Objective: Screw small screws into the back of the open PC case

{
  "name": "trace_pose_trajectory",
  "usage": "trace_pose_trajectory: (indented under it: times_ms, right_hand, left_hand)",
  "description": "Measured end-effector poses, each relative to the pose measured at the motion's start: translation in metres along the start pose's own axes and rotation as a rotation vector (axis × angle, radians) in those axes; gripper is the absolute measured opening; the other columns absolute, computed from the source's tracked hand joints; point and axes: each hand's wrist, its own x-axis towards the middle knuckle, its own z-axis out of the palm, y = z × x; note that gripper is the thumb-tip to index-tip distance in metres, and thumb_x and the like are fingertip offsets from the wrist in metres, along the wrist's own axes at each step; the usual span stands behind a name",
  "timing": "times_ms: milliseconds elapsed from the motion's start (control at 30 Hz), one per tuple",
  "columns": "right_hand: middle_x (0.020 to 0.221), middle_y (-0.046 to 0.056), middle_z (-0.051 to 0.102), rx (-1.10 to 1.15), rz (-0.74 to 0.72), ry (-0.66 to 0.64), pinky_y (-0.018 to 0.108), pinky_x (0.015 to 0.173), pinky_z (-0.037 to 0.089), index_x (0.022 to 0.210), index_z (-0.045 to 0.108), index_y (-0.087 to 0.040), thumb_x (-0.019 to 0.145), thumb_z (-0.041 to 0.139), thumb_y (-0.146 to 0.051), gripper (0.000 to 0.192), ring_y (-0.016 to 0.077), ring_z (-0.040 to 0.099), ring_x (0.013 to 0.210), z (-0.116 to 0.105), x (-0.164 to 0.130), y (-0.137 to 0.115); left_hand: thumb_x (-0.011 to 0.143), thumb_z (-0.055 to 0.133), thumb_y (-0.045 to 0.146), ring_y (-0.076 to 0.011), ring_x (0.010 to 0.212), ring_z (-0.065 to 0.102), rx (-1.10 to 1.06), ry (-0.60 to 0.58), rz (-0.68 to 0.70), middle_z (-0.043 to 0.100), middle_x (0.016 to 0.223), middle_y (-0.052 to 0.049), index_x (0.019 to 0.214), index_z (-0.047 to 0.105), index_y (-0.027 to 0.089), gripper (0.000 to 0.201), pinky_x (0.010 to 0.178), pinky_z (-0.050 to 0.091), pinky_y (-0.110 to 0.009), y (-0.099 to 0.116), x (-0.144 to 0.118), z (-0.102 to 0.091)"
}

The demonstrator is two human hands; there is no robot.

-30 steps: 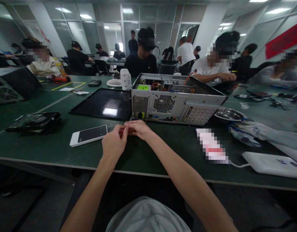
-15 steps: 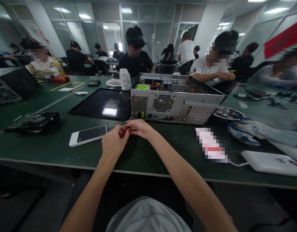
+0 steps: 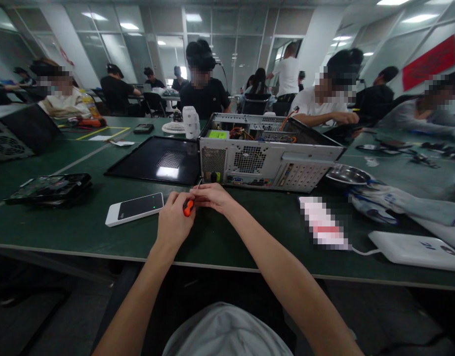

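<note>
My left hand (image 3: 174,217) is closed around the orange-and-black handle of a screwdriver (image 3: 188,207). Its thin shaft points up and away, toward the lower left corner of an open computer case (image 3: 245,158). My right hand (image 3: 214,197) meets the left one at the shaft, its fingers pinched together there; the fingertips are partly hidden. The case lies on its side, rear panel toward me, with coloured wires and a green-labelled part inside. Where the screwdriver's tip ends is too small to make out.
Left of the case lies a black side panel (image 3: 153,158). A white device with a dark screen (image 3: 134,210) is beside my left hand; circuit boards (image 3: 49,188) lie farther left. To the right are a metal bowl (image 3: 348,174), gloves (image 3: 379,200) and a white power bank (image 3: 416,249). Several people sit beyond.
My left hand has turned and shifted slightly left, so more of the orange handle shows. My right hand stays almost in place at the shaft.
</note>
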Motion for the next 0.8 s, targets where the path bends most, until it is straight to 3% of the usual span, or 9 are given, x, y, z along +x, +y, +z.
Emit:
trace_pose_trajectory:
  times_ms: [267, 467, 600, 700, 800]
  right_hand:
    - [0.055, -0.003, 0.062, -0.039, -0.036, 0.063, 0.018, 0.05, 0.047, 0.068, 0.063, -0.015, 0.089, 0.074, -0.012, 0.024, 0.0069, 0.054, 0.047, 0.0036, 0.0044, 0.0032]
    - [0.072, 0.001, 0.073, 0.025, -0.022, 0.007, 0.024, 0.068, 0.059, 0.079, 0.066, -0.015, 0.086, 0.067, 0.001, 0.017, 0.0098, 0.066, 0.062, 0.0001, -0.0011, 0.0003]
    - [0.066, -0.001, 0.069, 0.028, -0.034, 0.037, 0.021, 0.064, 0.055, 0.077, 0.066, -0.015, 0.085, 0.072, -0.002, 0.016, 0.0084, 0.063, 0.058, -0.0003, -0.0017, 0.0013]
    - [0.062, -0.002, 0.067, 0.014, -0.036, 0.051, 0.02, 0.059, 0.053, 0.074, 0.065, -0.014, 0.085, 0.074, -0.004, 0.017, 0.0087, 0.061, 0.054, 0.0011, -0.0003, 0.003]
    - [0.058, -0.003, 0.064, 0.0, -0.048, 0.068, 0.021, 0.059, 0.053, 0.072, 0.064, -0.015, 0.083, 0.077, -0.006, 0.02, 0.0085, 0.059, 0.053, 0.003, 0.0021, 0.0051]
  left_hand:
    - [0.087, 0.065, 0.033, -0.0218, 0.077, 0.07, -0.037, -0.01, -0.087, 0.073, 0.082, -0.004, 0.094, 0.066, 0.021, 0.014, 0.071, 0.048, -0.031, 0.002, 0.0032, -0.0006]
    - [0.098, 0.05, 0.049, -0.024, 0.068, 0.07, 0.048, -0.041, -0.155, 0.073, 0.073, -0.003, 0.098, 0.066, 0.022, 0.032, 0.063, 0.042, -0.031, 0.0029, 0.0048, -0.001]
    - [0.09, 0.063, 0.057, -0.0262, 0.081, 0.072, 0.063, -0.013, -0.146, 0.076, 0.093, -0.006, 0.106, 0.064, 0.022, 0.038, 0.065, 0.044, -0.031, 0.0065, 0.0009, -0.0024]
    - [0.086, 0.069, 0.042, -0.0243, 0.085, 0.071, 0.066, 0.014, -0.086, 0.074, 0.109, -0.008, 0.112, 0.063, 0.022, 0.033, 0.067, 0.046, -0.031, 0.0069, -0.0012, -0.0017]
    - [0.088, 0.064, 0.033, -0.0227, 0.083, 0.071, 0.072, 0.0, -0.058, 0.074, 0.103, -0.007, 0.103, 0.066, 0.022, 0.019, 0.068, 0.047, -0.031, 0.005, -0.0004, -0.0002]
